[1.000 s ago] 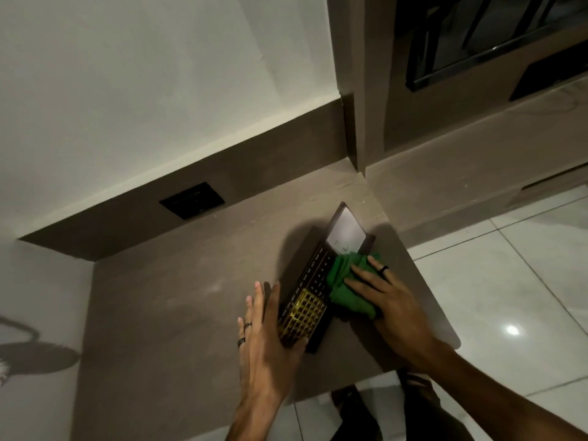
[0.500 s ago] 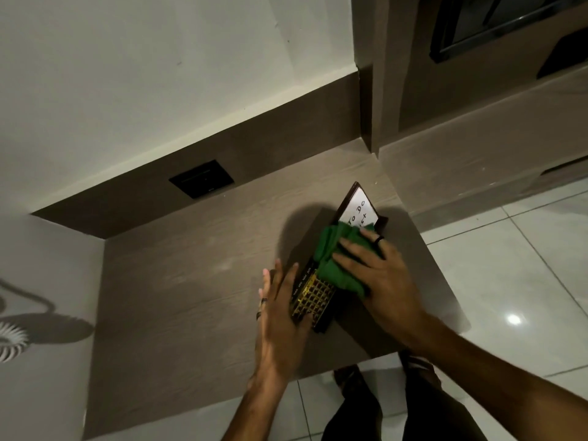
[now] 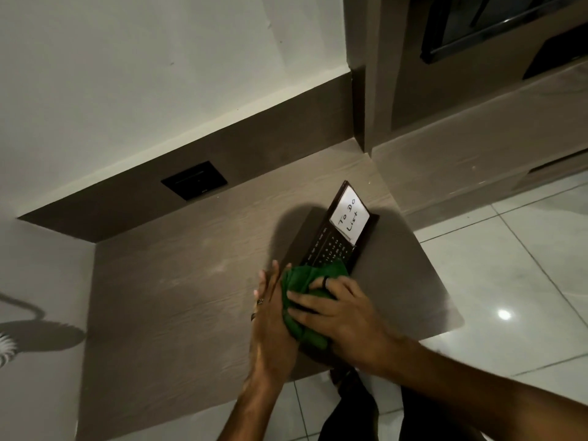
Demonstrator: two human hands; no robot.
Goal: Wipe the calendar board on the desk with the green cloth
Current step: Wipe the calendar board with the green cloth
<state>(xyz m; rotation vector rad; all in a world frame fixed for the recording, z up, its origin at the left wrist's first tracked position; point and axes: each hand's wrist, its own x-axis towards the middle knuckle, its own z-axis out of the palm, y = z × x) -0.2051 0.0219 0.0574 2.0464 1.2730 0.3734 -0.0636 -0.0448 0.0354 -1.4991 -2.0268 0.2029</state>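
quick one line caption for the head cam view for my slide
Right hand presses the green cloth on the calendar board; left hand braces its edge.

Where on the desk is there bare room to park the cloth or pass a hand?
Free: the wide desk stretch left of the left hand, up to the back panel. Narrower strip right of the calendar board, toward the rounded edge. Crowded: near edge, where the right hand presses the green cloth.
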